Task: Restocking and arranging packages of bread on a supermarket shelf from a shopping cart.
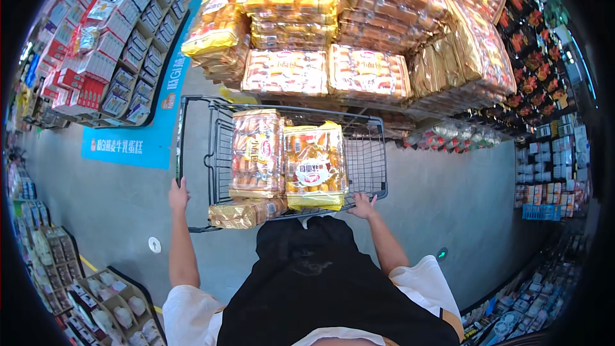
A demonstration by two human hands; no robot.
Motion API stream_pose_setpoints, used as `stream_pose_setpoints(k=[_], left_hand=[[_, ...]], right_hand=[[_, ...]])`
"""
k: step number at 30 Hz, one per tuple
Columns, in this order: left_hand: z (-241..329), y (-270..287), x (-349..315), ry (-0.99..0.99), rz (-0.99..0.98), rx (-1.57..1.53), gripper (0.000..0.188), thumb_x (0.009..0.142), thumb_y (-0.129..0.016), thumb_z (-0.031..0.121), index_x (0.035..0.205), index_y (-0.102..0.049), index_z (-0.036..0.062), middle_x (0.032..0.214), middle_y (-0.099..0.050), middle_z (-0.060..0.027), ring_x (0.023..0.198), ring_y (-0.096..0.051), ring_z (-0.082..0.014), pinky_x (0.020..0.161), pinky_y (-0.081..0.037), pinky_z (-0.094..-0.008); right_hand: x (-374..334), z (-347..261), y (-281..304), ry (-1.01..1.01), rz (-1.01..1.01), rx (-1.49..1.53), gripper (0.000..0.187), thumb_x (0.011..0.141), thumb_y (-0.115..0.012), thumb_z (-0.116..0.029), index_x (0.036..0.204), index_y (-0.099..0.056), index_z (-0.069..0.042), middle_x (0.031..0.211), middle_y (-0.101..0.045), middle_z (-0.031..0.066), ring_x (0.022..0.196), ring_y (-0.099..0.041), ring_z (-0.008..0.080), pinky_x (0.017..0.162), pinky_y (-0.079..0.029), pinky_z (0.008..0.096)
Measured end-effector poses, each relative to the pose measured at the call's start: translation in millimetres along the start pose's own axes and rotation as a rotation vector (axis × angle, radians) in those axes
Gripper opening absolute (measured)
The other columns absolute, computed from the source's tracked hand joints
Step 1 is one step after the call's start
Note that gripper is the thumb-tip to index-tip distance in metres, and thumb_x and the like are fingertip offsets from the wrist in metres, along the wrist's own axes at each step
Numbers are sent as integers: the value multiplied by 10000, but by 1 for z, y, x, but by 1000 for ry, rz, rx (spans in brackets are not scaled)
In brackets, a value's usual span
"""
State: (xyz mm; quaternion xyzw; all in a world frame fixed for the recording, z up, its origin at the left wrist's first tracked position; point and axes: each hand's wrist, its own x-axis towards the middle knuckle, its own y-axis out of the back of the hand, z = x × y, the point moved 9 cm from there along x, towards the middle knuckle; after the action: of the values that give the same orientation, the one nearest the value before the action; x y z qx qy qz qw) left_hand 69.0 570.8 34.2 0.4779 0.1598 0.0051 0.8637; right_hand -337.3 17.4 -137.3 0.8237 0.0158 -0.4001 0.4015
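Observation:
A dark wire shopping cart (368, 176) stands sideways before me. Inside it lie a brown-gold pack of small breads (256, 157) and, beside it on the right, a yellow pack of bread rolls (314, 163). Another gold pack (246, 213) rests along the near side of the cart, at its left. My left hand (179, 195) is closed around the near end of the cart handle (180, 154). At the near right corner, my right hand (364, 206) touches the cart's rim with its fingers spread; no pack is in it.
Tall stacks of packaged bread (288, 70) rise just beyond the cart. At the left stands a shelf of boxed goods (102, 57) next to a blue floor mat (125, 144). Shelves with bagged goods (118, 307) are at the lower left, and a blue basket (541, 212) is at the right.

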Motion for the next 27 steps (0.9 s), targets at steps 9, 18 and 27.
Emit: stream_pose_setpoints(k=[9, 18, 27], left_hand=[[32, 31, 12, -219, 185, 118, 418, 843, -603, 407, 1124, -570, 99, 825, -660, -169, 795, -632, -382, 698, -475, -485], [58, 30, 15, -166, 267, 192, 491, 813, -600, 369, 1226, -548, 108, 860, -661, -203, 817, -633, -395, 738, -483, -489], [52, 27, 18, -25, 281, 354, 452, 827, -561, 402, 1208, -554, 159, 763, -647, -180, 743, -631, -395, 667, -488, -491]], right_hand=[[23, -79, 144, 132, 387, 742, 443, 877, -576, -166, 1255, -382, -41, 1071, -571, 104, 964, -600, 195, 781, -498, 336], [99, -304, 403, 408, 245, 1384, 391, 949, -523, -289, 1177, -450, 20, 1069, -589, 153, 912, -623, 227, 797, -528, 365], [194, -374, 497, 401, 278, 1740, 806, 947, -482, -409, 1472, 18, -58, 1454, -150, 309, 1280, -367, 411, 988, -458, 504]])
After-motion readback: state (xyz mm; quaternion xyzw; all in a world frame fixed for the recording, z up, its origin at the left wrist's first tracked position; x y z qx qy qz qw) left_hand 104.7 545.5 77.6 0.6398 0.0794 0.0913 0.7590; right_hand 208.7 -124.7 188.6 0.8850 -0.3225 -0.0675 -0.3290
